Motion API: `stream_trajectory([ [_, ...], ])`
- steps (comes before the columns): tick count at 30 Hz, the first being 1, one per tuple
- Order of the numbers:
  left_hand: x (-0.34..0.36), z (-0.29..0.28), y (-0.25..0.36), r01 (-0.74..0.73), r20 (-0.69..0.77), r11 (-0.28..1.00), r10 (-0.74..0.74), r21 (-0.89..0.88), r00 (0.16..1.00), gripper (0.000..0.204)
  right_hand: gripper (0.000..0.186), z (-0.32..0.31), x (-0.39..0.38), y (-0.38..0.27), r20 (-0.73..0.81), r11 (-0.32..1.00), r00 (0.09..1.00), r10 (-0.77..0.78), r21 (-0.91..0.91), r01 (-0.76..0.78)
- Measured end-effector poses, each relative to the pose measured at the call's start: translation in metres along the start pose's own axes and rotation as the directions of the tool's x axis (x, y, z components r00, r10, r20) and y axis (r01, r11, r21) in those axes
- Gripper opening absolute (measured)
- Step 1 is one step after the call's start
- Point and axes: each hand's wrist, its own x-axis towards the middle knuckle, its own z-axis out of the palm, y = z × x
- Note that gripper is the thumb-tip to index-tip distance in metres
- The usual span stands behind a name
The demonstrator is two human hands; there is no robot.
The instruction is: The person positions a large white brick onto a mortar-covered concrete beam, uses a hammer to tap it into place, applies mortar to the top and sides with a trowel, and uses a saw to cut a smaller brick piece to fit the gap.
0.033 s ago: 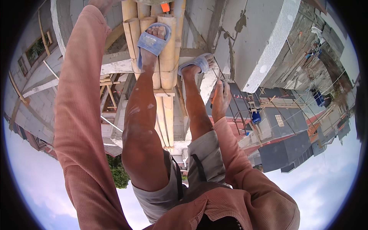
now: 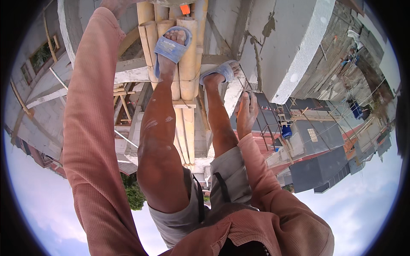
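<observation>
My left hand (image 2: 118,5) is at the top edge, and its fingers are cut off. Beside it, a grey rounded edge (image 2: 168,2) of something I cannot make out comes into view. My right hand (image 2: 246,114) is low beside my right foot, its fingers curled closed. What it grips is mostly hidden now; an orange part of it shows in the earlier frame. My left foot, in a blue slide sandal (image 2: 172,45), rests on bundled bamboo poles (image 2: 188,64). My right sandal (image 2: 221,71) is on a concrete ledge. An orange-tipped thing (image 2: 185,9) lies near the bamboo's end.
A grey block wall (image 2: 294,38) with a pale edge rises on the right. Far below it are dark roofs (image 2: 318,170), metal scaffolding (image 2: 267,128) and a blue drum (image 2: 286,131). Concrete beams (image 2: 128,76) and block walls stand at left, with drops between them.
My right hand has turned slightly, so the orange part in it is no longer plain to see. The grey rounded edge at the top shows a little more. My feet stay put.
</observation>
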Motion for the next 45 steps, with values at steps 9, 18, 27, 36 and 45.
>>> stream_trajectory([
  [9, -0.008, -0.021, 0.007, 0.028, -0.002, 1.0, -0.028, 0.004, 1.0, 0.072, 0.046, 0.1, 0.06, -0.194, 0.462, 0.257, 0.623, -0.631, -0.633, 0.73],
  [18, -0.002, -0.01, 0.003, 0.033, 0.029, 0.999, -0.033, -0.006, 0.999, 0.073, 0.021, 0.225, 0.132, -0.255, 0.665, -0.278, 0.176, -0.726, -0.517, 0.81],
  [27, -0.001, -0.009, 0.003, 0.043, 0.032, 0.999, -0.042, -0.028, 0.999, 0.074, 0.016, 0.19, 0.139, -0.225, 0.495, -0.186, -0.017, -0.869, -0.295, 0.937],
  [36, 0.009, -0.015, -0.008, 0.061, 0.019, 0.996, -0.06, -0.066, 0.998, 0.075, 0.047, 0.115, 0.089, -0.117, 0.365, 0.695, 0.693, -0.621, -0.152, 0.703],
  [45, 0.0, -0.01, 0.01, -0.084, 0.003, 0.996, 0.083, 0.042, 0.997, 0.075, 0.048, 0.008, 0.029, 0.043, 0.009, 0.987, 0.992, -0.127, -0.095, 0.127],
])
